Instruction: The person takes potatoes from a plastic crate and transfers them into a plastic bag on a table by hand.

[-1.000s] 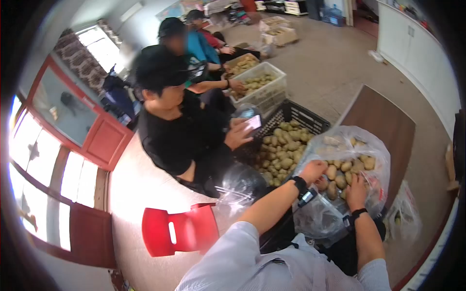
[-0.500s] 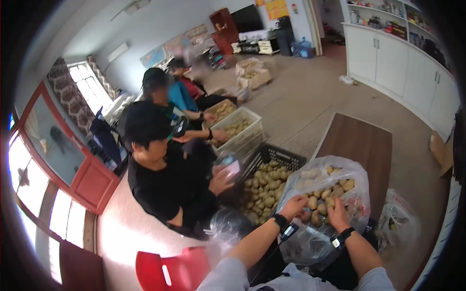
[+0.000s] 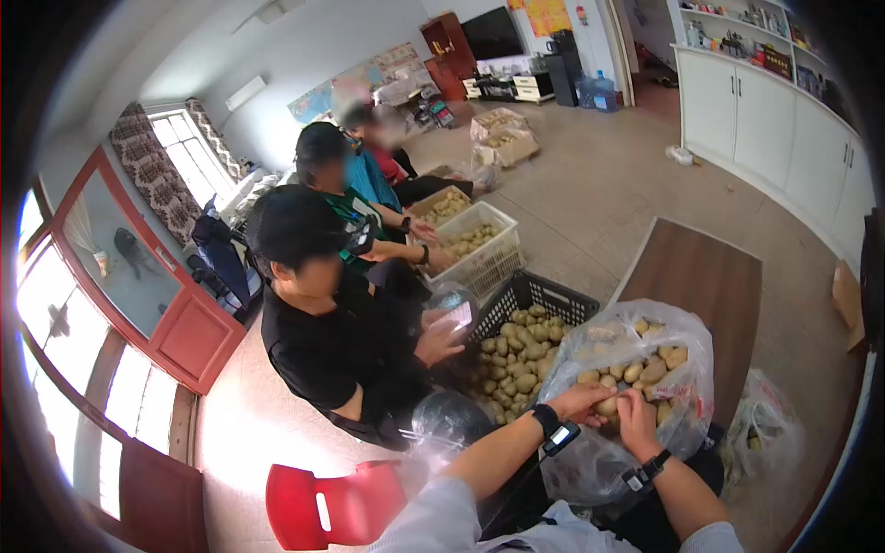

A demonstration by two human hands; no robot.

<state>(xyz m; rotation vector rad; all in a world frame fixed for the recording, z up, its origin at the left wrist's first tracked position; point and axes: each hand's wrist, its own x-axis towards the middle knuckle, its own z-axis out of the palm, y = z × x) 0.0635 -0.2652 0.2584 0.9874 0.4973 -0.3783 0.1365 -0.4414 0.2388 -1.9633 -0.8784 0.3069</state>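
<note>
At lower right, left hand [image 3: 577, 404] and right hand [image 3: 636, 420], fingers curled, work close together among tan oval potatoes [image 3: 653, 371] inside a clear plastic bag [image 3: 590, 472]; grip unclear.

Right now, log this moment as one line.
left hand: at potatoes in clear bag | right hand: close beside left hand | nearby: black crate of potatoes

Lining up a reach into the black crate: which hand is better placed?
Probably the left hand: it is nearer the black crate. The right hand lies farther right. Both are at the plastic bag.
</note>
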